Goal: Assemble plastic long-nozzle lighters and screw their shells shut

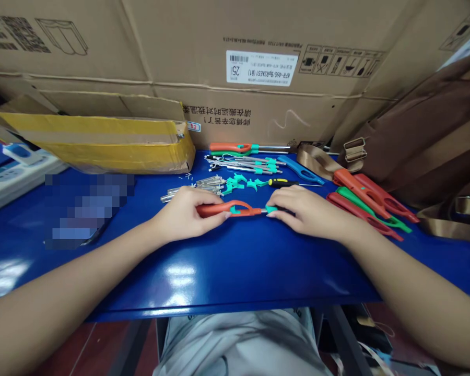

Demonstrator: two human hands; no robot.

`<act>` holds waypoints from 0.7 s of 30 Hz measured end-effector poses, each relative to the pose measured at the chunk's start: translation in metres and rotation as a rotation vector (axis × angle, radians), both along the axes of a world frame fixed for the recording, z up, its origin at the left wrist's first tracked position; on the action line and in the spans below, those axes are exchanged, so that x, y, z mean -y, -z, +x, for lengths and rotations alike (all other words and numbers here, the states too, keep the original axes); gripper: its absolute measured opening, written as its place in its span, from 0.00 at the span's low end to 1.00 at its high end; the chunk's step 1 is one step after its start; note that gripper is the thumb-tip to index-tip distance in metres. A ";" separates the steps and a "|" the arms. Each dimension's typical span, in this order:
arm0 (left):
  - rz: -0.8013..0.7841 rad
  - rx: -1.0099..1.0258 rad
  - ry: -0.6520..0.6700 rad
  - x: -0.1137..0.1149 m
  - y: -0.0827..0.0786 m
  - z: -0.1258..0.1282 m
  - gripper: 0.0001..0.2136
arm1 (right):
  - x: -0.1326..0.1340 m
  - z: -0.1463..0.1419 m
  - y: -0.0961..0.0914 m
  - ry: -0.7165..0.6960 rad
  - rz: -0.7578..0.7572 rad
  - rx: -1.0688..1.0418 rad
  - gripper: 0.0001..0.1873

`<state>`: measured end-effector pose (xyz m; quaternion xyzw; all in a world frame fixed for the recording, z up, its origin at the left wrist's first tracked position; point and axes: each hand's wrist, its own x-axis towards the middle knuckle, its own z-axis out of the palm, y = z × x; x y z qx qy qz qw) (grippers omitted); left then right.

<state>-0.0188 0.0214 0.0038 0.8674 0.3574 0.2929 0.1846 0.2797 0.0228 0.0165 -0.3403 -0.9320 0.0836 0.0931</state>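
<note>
Tabletop (235,277): glossy blue (light glares off it), running beneath the screwdriver (282,183).
Orange handle (213,210): on the screwdriver's near side, a little left.
Left hand (186,214): grasping that handle.
Right hand (309,211): pinching a teal piece (271,209) on the handle's metal tube (263,211).
Cardboard (203,47): printed, standing behind the screwdriver.
Yellow-taped box (113,151): well left of the screwdriver.
Floor (97,344): red, below and nearer than the screwdriver.

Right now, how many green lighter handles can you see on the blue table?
2: one green handle lies on the right, beside a red handle; another green handle lies at the back, partly covered by an orange lighter. More may be hidden.
</note>
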 end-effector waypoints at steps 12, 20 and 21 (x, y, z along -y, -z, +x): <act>0.026 0.125 0.039 0.018 -0.003 0.010 0.09 | 0.013 -0.013 0.004 -0.082 0.292 0.016 0.16; -0.385 0.187 -0.077 0.022 0.000 0.017 0.13 | 0.015 -0.013 0.009 -0.171 0.355 -0.037 0.16; -0.407 0.191 -0.079 0.022 0.000 0.016 0.13 | 0.014 -0.013 0.010 -0.177 0.365 -0.056 0.15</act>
